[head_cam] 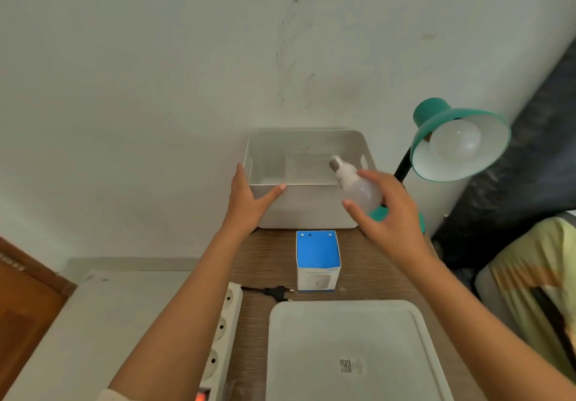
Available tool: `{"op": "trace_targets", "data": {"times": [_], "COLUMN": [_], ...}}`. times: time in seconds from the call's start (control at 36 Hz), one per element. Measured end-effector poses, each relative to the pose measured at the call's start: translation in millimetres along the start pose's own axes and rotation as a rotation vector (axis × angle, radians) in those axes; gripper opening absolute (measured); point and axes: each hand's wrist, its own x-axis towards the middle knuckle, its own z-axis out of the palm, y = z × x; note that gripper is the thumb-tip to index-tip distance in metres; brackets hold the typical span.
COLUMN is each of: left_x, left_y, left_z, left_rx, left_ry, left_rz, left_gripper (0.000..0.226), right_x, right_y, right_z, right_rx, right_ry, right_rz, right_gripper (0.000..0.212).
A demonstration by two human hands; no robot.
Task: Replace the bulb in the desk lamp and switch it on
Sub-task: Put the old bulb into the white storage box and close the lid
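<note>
Right hand (388, 210) grips loose bulb (358, 187) over bin (307, 204), right side. Left hand (249, 199) flat, fingers spread, on bin's left corner. Lamp (459, 148) right of bin, bulb fitted.

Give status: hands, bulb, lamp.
Right hand holds loose bulb above white bin. Left hand on bin's corner. Teal lamp has bulb fitted; plug unplugged.
</note>
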Motion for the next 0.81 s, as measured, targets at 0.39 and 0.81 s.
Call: {"op": "trace_targets", "data": {"times": [0.39,0.81], "left_x": [7,5], "left_y": [-10,-12], "left_z": [4,5], "left_rx": [-0.091,-0.118], "left_ry": [0.028,0.034], "left_rz": [0.040,0.028], "left_gripper": [0.109,0.110], "right_x": [141,146], "right_y": [36,52], "right_z": [62,72], "right_rx": [-0.116,-0.318], "right_ry": [-0.487,-0.275], "right_rz": [0.103,0.093], "right_gripper": [0.055,0.050]}}
